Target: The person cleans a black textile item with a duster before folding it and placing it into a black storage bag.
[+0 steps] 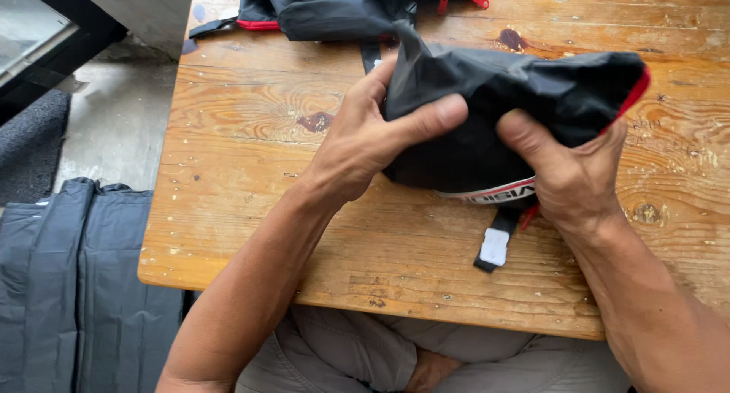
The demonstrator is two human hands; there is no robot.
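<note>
Two hands at work: left hand (pixel 357 138) and right hand (pixel 566 172) both clamped on a black pouch (pixel 502 96) with red trim, held just above the desk (pixel 251 210). Mid-stuffing, by the look; next move likely needs thumbs pressing fabric deeper. Below, a white band with lettering and a black strap (pixel 496 245) with white tag. Farther back, black jacket (pixel 342 9), red-edged.

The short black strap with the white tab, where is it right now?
In the head view, the short black strap with the white tab lies on the wooden table, below the bunched black fabric, beside the right hand.
</note>
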